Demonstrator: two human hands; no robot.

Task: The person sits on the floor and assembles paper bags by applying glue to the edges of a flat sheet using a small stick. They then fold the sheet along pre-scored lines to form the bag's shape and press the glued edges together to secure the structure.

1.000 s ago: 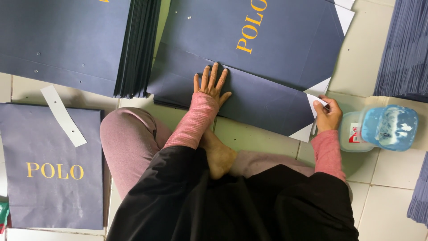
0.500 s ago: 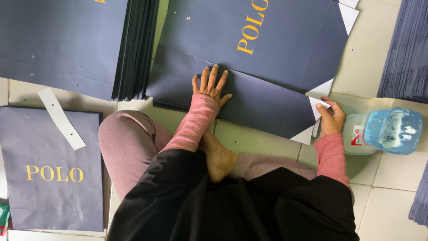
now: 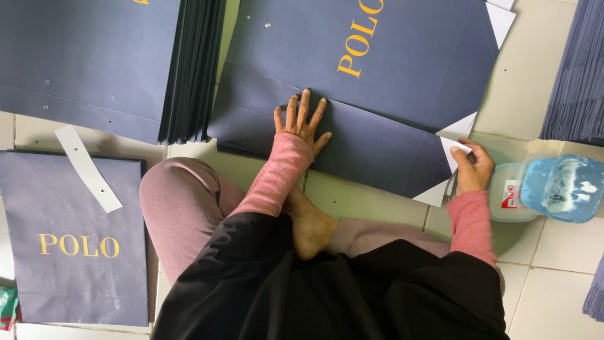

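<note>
A large navy paper bag sheet (image 3: 390, 56) with gold lettering lies flat on the tiled floor in front of me. My left hand (image 3: 301, 121) presses flat, fingers spread, on its folded lower flap (image 3: 377, 148). My right hand (image 3: 473, 167) pinches a small white paper tab (image 3: 454, 146) at the flap's right corner. Both arms wear pink sleeves.
A thick stack of navy sheets (image 3: 107, 63) lies at the upper left, a finished navy bag (image 3: 72, 245) with a white strip (image 3: 88, 169) at the lower left. A blue-lidded glue tub (image 3: 553, 189) stands beside my right hand. More navy stacks (image 3: 579, 75) sit at the right edge.
My right hand has slid slightly up along the flap's right corner with the white tab. My left hand stays pressed in place.
</note>
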